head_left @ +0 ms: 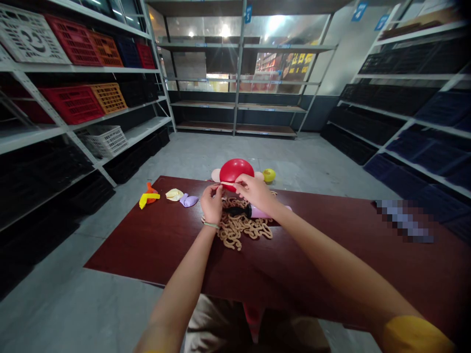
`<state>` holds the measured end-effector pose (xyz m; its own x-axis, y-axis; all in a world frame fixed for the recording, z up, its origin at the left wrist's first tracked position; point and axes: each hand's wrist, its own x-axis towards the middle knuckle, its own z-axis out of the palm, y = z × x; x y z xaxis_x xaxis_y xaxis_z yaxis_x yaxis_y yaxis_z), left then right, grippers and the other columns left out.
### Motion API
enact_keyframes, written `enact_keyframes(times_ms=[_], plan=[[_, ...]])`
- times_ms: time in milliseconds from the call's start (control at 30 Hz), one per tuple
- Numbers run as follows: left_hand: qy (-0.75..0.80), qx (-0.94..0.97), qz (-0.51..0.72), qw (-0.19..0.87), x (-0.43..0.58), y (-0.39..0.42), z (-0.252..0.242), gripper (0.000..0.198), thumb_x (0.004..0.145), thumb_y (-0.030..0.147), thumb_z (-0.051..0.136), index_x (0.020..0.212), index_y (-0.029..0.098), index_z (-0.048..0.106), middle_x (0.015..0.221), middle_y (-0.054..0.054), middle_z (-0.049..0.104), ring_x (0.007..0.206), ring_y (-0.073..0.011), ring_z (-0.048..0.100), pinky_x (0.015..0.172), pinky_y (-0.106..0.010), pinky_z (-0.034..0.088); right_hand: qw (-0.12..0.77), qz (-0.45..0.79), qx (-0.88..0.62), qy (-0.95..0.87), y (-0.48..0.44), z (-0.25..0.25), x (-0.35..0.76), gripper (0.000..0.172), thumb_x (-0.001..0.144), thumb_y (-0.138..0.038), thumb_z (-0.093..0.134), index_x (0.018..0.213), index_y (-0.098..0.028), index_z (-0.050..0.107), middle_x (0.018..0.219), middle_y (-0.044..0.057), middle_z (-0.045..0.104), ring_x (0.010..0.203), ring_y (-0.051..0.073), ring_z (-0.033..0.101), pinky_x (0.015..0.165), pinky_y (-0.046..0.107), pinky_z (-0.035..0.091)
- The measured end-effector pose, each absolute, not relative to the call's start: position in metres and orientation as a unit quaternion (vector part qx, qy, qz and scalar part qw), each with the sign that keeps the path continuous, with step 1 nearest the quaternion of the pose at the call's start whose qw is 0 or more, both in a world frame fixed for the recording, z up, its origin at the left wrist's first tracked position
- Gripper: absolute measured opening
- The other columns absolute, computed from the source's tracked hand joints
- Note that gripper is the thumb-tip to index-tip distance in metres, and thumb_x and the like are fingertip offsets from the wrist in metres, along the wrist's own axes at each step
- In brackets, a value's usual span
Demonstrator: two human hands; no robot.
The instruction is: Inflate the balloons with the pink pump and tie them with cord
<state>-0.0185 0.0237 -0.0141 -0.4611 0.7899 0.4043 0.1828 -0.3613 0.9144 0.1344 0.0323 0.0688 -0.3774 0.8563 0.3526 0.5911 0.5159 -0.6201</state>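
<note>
A round red inflated balloon (236,173) sits at the far edge of the dark red wooden table (147,250). Its pale stretched neck (227,184) runs between my left hand (211,204) and my right hand (253,192), and both pinch it. Below my hands lies a tangled heap of tan cord (231,228). A black nozzle-like object (238,211) rests on the heap, next to a pink balloon (260,213) partly hidden by my right hand. Limp balloons in yellow-orange (149,197), cream (174,194) and lilac (189,200) lie to the left.
Small yellow-green (269,175) and pale pink (216,175) balloons lie just beyond the table on the grey floor. Metal shelves (88,71) with plastic crates stand left and right, and more shelving stands ahead. A pixelated patch (405,221) covers part of the table's right side.
</note>
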Motion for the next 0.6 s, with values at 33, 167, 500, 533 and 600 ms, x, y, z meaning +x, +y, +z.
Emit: enact_keyframes(times_ms=[33, 167, 500, 533, 600], plan=[[0.511, 0.435, 0.693, 0.264, -0.018, 0.025, -0.015, 0.024, 0.088, 0.039, 0.059, 0.086, 0.016, 0.063, 0.089, -0.007, 0.070, 0.085, -0.0181, 0.067, 0.081, -0.035, 0.056, 0.352, 0.239, -0.436, -0.793, 0.034, 0.064, 0.134, 0.016, 0.093, -0.035, 0.051, 0.093, -0.022, 0.060, 0.085, 0.004, 0.071, 0.078, 0.017, 0.066, 0.070, 0.031, 0.047], [0.473, 0.341, 0.726, 0.366, -0.018, 0.029, -0.014, 0.028, 0.086, 0.043, 0.061, 0.087, 0.015, 0.058, 0.085, -0.006, 0.069, 0.085, -0.0186, 0.070, 0.074, -0.033, 0.058, 0.387, 0.322, -0.416, -0.757, 0.041, 0.043, 0.130, 0.016, 0.091, -0.037, 0.051, 0.093, -0.023, 0.056, 0.092, 0.005, 0.070, 0.085, 0.018, 0.067, 0.076, 0.033, 0.049], [0.507, 0.349, 0.698, 0.366, -0.022, 0.026, -0.007, 0.029, 0.083, 0.043, 0.063, 0.087, 0.015, 0.060, 0.068, -0.001, 0.064, 0.055, -0.0104, 0.057, 0.048, -0.021, 0.043, 0.475, 0.438, -0.502, -0.575, 0.049, 0.001, 0.086, 0.022, 0.086, -0.030, 0.038, 0.100, -0.022, 0.053, 0.091, 0.004, 0.067, 0.080, 0.018, 0.061, 0.073, 0.032, 0.048], [0.516, 0.358, 0.693, 0.354, -0.023, 0.025, -0.006, 0.028, 0.084, 0.043, 0.063, 0.087, 0.015, 0.061, 0.064, 0.001, 0.061, 0.051, -0.0093, 0.053, 0.047, -0.021, 0.040, 0.479, 0.445, -0.502, -0.566, 0.051, -0.002, 0.080, 0.024, 0.087, -0.030, 0.036, 0.101, -0.022, 0.052, 0.089, 0.004, 0.067, 0.077, 0.018, 0.061, 0.071, 0.031, 0.048], [0.531, 0.380, 0.683, 0.328, -0.026, 0.025, -0.005, 0.027, 0.085, 0.042, 0.062, 0.087, 0.015, 0.063, 0.060, 0.003, 0.058, 0.048, -0.0084, 0.049, 0.047, -0.021, 0.038, 0.487, 0.448, -0.507, -0.553, 0.055, -0.005, 0.070, 0.024, 0.087, -0.033, 0.035, 0.101, -0.022, 0.051, 0.084, 0.004, 0.066, 0.073, 0.019, 0.061, 0.067, 0.031, 0.048]])
